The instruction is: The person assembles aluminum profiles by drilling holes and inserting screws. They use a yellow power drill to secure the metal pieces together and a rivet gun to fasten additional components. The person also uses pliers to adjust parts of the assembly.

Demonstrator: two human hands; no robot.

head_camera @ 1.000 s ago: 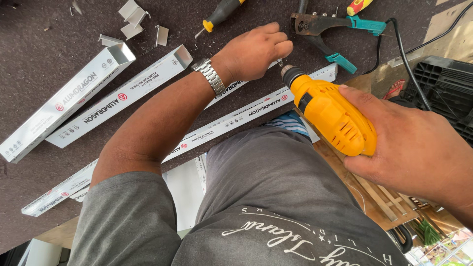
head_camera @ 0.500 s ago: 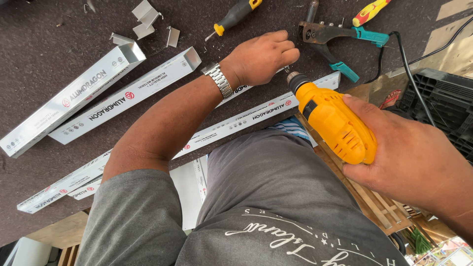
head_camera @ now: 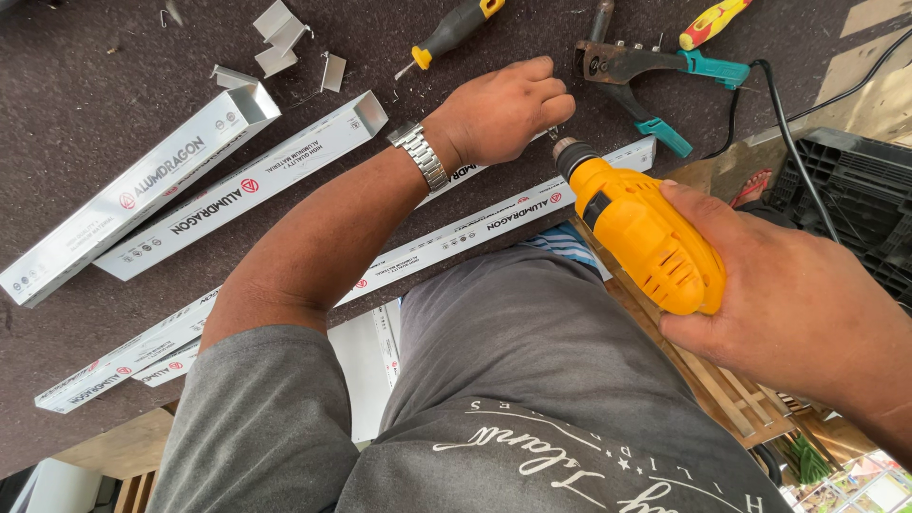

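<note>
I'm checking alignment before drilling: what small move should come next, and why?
Probably ease the yellow drill forward a touch: its tip sits right beside the left hand, which steadies the aluminium profile. The right hand grips the drill body.

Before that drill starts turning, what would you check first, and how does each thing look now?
1. Right hand wrapped firmly round the yellow drill: ok.
2. Left hand pressing on the long metal strip: ok.
3. Left fingers clear of the drill tip: not ok, they sit right beside it.
4. Drill bit seated on the strip: cannot tell, hidden by the hand.
5. Black cord away from the tip: ok.
</note>
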